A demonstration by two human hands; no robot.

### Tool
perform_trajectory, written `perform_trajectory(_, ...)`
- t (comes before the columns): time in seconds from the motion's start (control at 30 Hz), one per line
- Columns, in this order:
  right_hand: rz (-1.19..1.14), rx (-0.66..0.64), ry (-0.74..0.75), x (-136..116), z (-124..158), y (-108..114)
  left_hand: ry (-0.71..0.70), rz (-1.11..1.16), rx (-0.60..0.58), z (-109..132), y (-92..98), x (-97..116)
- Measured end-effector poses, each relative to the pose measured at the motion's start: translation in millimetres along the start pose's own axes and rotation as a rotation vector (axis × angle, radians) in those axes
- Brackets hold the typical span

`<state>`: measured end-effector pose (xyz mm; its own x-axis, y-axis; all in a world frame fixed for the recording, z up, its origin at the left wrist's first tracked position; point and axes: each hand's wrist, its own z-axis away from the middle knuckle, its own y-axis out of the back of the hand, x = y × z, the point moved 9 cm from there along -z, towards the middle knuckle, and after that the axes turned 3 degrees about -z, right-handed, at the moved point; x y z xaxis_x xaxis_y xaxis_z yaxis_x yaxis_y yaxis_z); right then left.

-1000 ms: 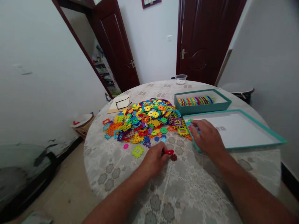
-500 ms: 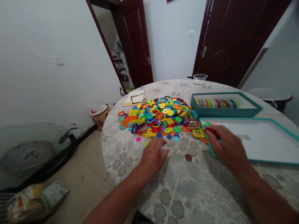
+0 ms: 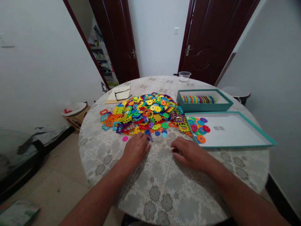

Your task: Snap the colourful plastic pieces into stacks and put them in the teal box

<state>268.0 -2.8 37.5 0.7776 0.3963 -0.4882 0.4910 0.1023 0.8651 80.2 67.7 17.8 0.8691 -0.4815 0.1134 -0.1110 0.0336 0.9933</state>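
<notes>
A heap of colourful plastic snowflake discs and notched square pieces (image 3: 143, 114) lies on the table. At the heap's front edge my left hand (image 3: 137, 147) rests palm down, its fingers loosely bent and the thumb a little apart. A purple piece (image 3: 150, 138) lies by its fingertips; whatever is under the palm is hidden. My right hand (image 3: 188, 152) is low over the tablecloth, left of the shallow teal-edged lid (image 3: 240, 131). Its thumb and fingers close on a dark brown disc (image 3: 175, 151), mostly covered. Several loose discs (image 3: 199, 129) lie along the lid's left side.
Behind the lid stands a teal box (image 3: 204, 106) with a row of stacked discs inside. Black glasses (image 3: 122, 94) lie on a pale book (image 3: 113, 98) at the back left. A clear plastic bowl (image 3: 184, 76) is at the far edge. One pink disc (image 3: 125, 138) lies apart.
The right hand has moved left from the lid's edge to the brown disc. The red disc it held is out of its fingers, and red discs show in the lid. The view has turned right.
</notes>
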Motion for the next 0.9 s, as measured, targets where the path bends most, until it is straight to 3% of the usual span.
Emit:
perform_trajectory(0.1,0.044,-0.12,-0.092,1.0,2.7,-17.4,0.057,-0.057,-0.004,-9.1,0.7,-1.3)
perform_trajectory(0.27,0.009,-0.119,-0.182,15.7,3.1,-16.8,0.097,-0.074,0.008,-20.7,-0.3,-3.3)
perform_trajectory(0.53,0.0,-0.071,-0.185,21.0,-1.9,-16.7,0.074,-0.153,0.024,-32.3,-4.7,0.1)
perform_trajectory(0.73,-0.08,-0.066,-0.222,28.5,0.1,-13.3,-0.029,-0.127,-0.056,-44.1,-7.0,-7.8)
perform_trajectory(0.9,-0.196,-0.084,-0.095,15.1,-3.4,-10.1,-0.064,-0.103,-0.061,-50.0,-7.4,-15.6)
